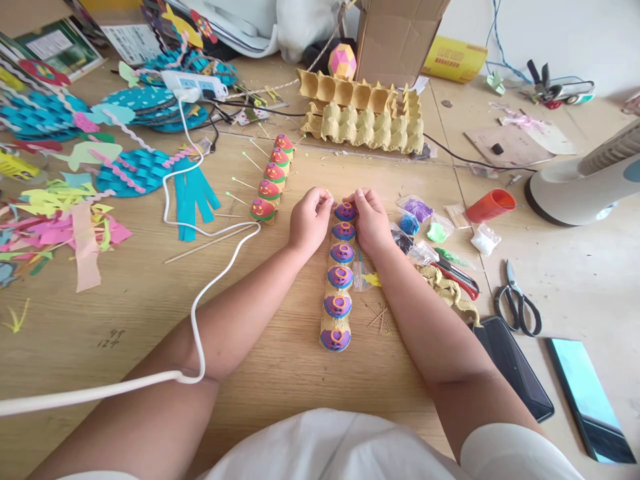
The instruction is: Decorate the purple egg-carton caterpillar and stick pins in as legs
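Head view: carton strip is apparently steadied by right grip (hold unclear); left grip is pressed together, contents uncertain. Light contact seems needed.

Egg-carton strip: 6 cups in single row, domed side up, lying lengthwise near-to-far on desk. Ea. cup purple w/ blue edge, orange ring, sm. dark marks; tan carton btwn.

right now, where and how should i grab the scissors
By the black handle loops, probably with the right hand coming from the near side: the scissors lie with those loops towards the person and the blades pointing away.
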`<state>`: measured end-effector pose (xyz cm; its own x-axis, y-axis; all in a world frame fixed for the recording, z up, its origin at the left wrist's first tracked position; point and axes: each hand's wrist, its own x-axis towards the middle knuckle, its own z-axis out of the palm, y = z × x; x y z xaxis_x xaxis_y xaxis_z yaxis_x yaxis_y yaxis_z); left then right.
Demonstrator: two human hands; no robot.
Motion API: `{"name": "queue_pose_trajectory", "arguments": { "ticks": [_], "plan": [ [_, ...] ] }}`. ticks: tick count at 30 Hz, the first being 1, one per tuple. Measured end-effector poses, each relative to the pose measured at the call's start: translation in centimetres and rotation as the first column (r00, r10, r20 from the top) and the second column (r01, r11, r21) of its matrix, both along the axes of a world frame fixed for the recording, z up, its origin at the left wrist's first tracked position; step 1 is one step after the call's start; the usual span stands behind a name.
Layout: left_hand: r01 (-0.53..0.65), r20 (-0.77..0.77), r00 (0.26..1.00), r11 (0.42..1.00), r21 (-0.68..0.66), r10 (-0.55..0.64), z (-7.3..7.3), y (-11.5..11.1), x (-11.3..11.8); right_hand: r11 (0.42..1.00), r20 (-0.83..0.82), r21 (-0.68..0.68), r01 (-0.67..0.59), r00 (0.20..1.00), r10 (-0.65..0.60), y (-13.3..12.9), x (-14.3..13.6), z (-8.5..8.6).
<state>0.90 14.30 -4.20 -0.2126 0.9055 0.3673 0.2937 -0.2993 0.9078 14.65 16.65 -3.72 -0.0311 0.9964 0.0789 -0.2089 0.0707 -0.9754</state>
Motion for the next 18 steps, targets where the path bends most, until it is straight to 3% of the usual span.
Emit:
{"name": "queue_pose_trajectory", "arguments": {
  "ticks": [18],
  "plan": [
    [-0.023,-0.093,0.995,1.0,0.021,0.025,0.22,-0.06,-0.01,1.0,-0.084,-0.012,-0.026,0.996,0.025,0.08,-0.04,-0.16]
  ]
}}
